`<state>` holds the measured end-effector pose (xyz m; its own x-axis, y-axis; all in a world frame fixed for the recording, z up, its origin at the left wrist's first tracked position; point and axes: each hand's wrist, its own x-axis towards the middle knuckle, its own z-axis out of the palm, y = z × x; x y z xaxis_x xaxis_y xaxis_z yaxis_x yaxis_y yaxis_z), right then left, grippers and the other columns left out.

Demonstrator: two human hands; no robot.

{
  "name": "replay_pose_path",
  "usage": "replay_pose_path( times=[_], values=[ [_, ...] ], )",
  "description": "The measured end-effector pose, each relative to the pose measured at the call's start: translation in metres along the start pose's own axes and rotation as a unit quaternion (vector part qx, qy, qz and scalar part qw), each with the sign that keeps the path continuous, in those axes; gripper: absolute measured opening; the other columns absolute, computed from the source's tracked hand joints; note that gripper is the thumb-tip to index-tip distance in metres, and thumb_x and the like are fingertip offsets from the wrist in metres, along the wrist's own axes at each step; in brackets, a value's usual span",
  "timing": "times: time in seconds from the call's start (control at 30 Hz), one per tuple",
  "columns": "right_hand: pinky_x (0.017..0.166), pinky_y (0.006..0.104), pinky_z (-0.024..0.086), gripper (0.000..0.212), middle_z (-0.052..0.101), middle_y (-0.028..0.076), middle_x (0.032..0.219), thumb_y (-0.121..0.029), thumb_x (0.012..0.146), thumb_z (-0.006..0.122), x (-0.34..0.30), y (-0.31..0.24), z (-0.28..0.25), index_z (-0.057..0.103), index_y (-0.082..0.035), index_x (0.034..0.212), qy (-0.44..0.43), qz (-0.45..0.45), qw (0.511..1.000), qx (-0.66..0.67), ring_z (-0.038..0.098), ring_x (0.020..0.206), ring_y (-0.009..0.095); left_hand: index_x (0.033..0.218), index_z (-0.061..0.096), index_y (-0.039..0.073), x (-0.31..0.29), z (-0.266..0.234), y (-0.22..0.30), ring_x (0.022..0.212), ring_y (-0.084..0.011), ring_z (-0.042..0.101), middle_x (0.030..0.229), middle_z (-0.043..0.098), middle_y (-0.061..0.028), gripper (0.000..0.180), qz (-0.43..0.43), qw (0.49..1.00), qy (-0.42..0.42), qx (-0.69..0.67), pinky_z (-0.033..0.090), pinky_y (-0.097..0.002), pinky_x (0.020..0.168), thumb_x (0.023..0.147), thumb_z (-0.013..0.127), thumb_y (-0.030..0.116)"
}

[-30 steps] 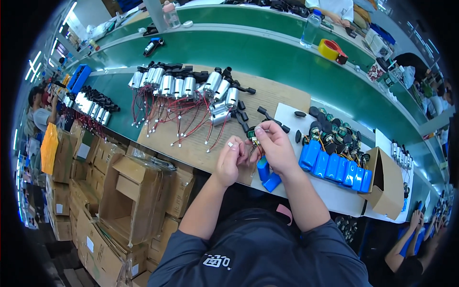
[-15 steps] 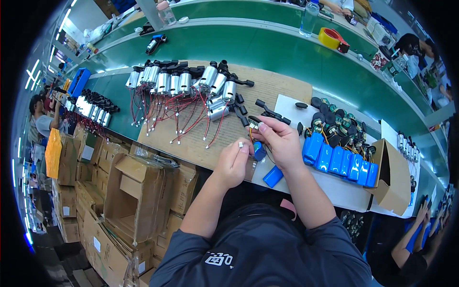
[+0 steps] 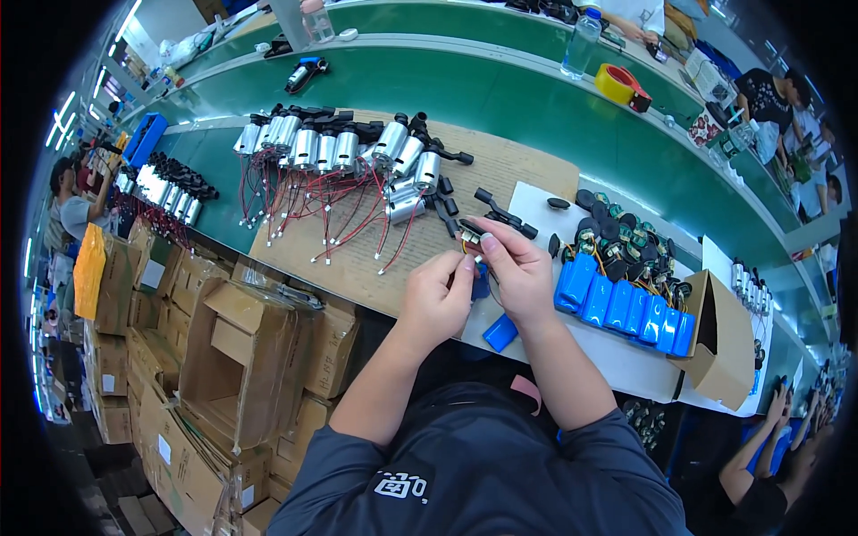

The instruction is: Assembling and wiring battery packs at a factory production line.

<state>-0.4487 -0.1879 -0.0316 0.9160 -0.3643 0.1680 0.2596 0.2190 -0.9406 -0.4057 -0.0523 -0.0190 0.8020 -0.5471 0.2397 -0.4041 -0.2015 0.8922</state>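
My left hand (image 3: 435, 299) and my right hand (image 3: 513, 265) meet over the front edge of a brown board (image 3: 500, 165). Between the fingertips they pinch a small dark part with thin wires (image 3: 471, 239). A blue battery pack (image 3: 481, 279) shows between the two hands; I cannot tell which hand bears it. Another blue pack (image 3: 500, 332) lies loose just below the hands. A row of silver motors with red and black wires (image 3: 344, 147) lies on the board to the left. A row of blue packs (image 3: 626, 305) lies on white paper to the right.
An open small carton (image 3: 728, 344) stands at the right of the white sheet. Stacked cardboard boxes (image 3: 232, 357) fill the floor to my left. A green conveyor belt (image 3: 500, 85) runs behind, with a yellow tape roll (image 3: 618, 85) and a water bottle (image 3: 579, 43). Other people work nearby.
The hands stay together over the board's front edge; the fingers have shifted a little around the small wired part. The view has moved slightly.
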Motion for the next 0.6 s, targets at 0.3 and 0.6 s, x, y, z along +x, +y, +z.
replay_pose_path(
  times=[0.3, 0.6],
  values=[
    [0.088, 0.0286, 0.052, 0.027, 0.064, 0.013, 0.119, -0.006, 0.099, 0.050, -0.002, 0.000, 0.003, 0.060, 0.005, 0.122, 0.017, -0.060, 0.996, -0.065, 0.063, 0.105, 0.019, 0.096, 0.066, -0.002, -0.001, 0.003, 0.005, 0.076, -0.0133, 0.061, 0.084, 0.067, -0.0087, 0.017, -0.119, 0.969, 0.018, -0.216, 0.048, -0.0281, 0.070, 0.095, 0.055, 0.011],
    [0.084, 0.0259, 0.052, 0.026, 0.065, 0.012, 0.117, -0.006, 0.098, 0.053, -0.003, -0.004, 0.005, 0.062, 0.004, 0.120, 0.033, -0.037, 0.998, -0.036, 0.063, 0.101, 0.016, 0.095, 0.066, -0.003, 0.001, 0.011, -0.003, 0.078, -0.0158, 0.062, 0.086, 0.067, -0.0107, 0.016, -0.052, 0.981, 0.059, -0.177, 0.049, -0.0293, 0.070, 0.094, 0.056, 0.010]
  ],
)
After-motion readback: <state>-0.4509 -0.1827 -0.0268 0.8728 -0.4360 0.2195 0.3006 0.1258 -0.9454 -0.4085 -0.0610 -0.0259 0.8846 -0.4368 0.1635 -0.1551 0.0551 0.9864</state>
